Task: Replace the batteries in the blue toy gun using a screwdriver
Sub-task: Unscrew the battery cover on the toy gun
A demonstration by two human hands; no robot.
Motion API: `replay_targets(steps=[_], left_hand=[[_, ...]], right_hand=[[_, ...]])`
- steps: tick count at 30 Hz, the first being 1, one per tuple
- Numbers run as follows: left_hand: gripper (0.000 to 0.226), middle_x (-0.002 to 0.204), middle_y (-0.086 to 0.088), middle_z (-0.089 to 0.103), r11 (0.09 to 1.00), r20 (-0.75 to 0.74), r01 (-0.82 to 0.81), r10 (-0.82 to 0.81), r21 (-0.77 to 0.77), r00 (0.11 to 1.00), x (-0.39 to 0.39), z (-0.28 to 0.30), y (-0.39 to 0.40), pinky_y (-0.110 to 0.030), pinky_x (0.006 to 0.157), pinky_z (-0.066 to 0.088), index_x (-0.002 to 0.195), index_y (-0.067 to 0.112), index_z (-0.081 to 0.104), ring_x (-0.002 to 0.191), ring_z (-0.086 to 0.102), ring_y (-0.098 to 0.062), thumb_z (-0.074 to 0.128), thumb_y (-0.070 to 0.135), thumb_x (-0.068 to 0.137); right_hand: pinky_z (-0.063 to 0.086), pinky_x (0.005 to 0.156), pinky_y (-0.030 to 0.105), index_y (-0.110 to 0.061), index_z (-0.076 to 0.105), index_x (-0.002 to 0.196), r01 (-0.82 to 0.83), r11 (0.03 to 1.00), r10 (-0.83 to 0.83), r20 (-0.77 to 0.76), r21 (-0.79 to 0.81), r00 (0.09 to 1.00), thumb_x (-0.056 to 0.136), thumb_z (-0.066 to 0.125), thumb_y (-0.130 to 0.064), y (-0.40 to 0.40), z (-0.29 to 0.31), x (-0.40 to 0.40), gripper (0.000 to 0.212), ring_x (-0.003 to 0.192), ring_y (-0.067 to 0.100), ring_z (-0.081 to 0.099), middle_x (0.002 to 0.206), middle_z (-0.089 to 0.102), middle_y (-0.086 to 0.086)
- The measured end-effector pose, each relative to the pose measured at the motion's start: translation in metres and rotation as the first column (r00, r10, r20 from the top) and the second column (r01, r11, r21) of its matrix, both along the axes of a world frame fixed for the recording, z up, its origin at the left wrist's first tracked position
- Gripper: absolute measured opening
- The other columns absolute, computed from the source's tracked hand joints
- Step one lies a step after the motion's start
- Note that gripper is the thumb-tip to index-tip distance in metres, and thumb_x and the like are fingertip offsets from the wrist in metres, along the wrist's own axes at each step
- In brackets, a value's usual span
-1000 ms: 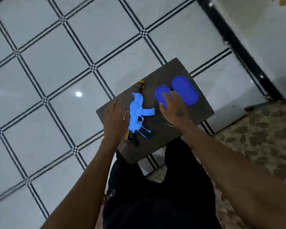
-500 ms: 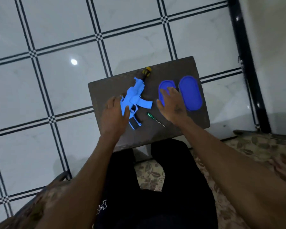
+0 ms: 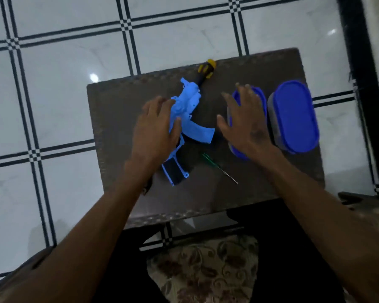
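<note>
A person is sitting over a small dark worktop that is standing on a white tiled floor crossed by black lines. The blue toy gun is lying flat near the middle of the worktop, its muzzle pointing toward the far edge and its stock end toward the near edge, with bare surface showing to its left.

The left hand is lying over the left side of the gun, fingers straight and spread, palm down, gripping nothing; I cannot tell if it is pressing on the toy or just above it. The right hand is hovering just to the right of the gun, fingers loosely spread and holding nothing, partly covering the nearer of two blue-lidded containers.

That smaller container is standing just beside the larger container, which is sitting close to the right edge of the worktop. A yellow-and-black screwdriver is lying at the far edge, its handle tip reaching the rim and its shaft running under the gun. A thin green screwdriver is lying near the gun's stock, toward the near edge, with open worktop around it.

A black strip is running along the floor at the far right. A floral cushion is showing between the person's dark-clad legs.
</note>
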State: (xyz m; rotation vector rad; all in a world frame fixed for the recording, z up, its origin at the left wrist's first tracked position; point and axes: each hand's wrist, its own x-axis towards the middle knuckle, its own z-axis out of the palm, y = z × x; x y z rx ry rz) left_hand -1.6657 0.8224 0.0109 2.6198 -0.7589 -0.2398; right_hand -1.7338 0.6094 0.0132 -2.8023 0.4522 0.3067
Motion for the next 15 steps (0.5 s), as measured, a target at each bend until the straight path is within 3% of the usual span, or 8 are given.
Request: replay_targets(steps=[9, 13, 15], left_hand=[[0.045, 0.137, -0.015, 0.048, 0.995, 0.195, 0.053, -0.035, -0.089, 0.980, 0.005, -0.051, -0.007, -0.044, 0.099, 0.041, 0.131, 0.009, 0.053, 0.126, 0.046, -0.034, 0.046, 0.037, 0.096], [0.046, 0.135, -0.014, 0.049, 0.997, 0.292, 0.050, -0.030, -0.063, 0.956, -0.005, -0.060, -0.003, -0.043, 0.098, 0.040, 0.129, 0.011, 0.055, 0.124, 0.047, -0.034, 0.049, 0.037, 0.092], [0.048, 0.135, -0.017, 0.049, 0.999, 0.263, 0.012, -0.001, -0.042, 0.965, -0.022, -0.066, 0.001, -0.044, 0.099, 0.040, 0.129, 0.009, 0.055, 0.124, 0.047, -0.036, 0.049, 0.037, 0.090]], right_hand=[[0.008, 0.121, 0.051, -0.021, 0.029, 0.151, -0.075, 0.991, 0.079, 0.027, -0.111, 0.997, 0.095, 0.048, -0.047, -0.011, -0.029, -0.007, 0.065, 0.151, 0.030, -0.002, 0.164, 0.001, 0.010], [0.008, 0.120, 0.053, -0.018, 0.026, 0.152, -0.073, 0.977, 0.093, 0.090, -0.201, 0.992, 0.095, 0.048, -0.050, -0.007, -0.042, -0.011, 0.069, 0.150, 0.034, 0.000, 0.163, -0.001, 0.014], [0.007, 0.119, 0.054, -0.016, 0.026, 0.152, -0.069, 0.972, 0.095, 0.106, -0.224, 0.990, 0.093, 0.050, -0.048, 0.000, -0.049, -0.019, 0.071, 0.150, 0.035, 0.002, 0.163, -0.002, 0.016]])
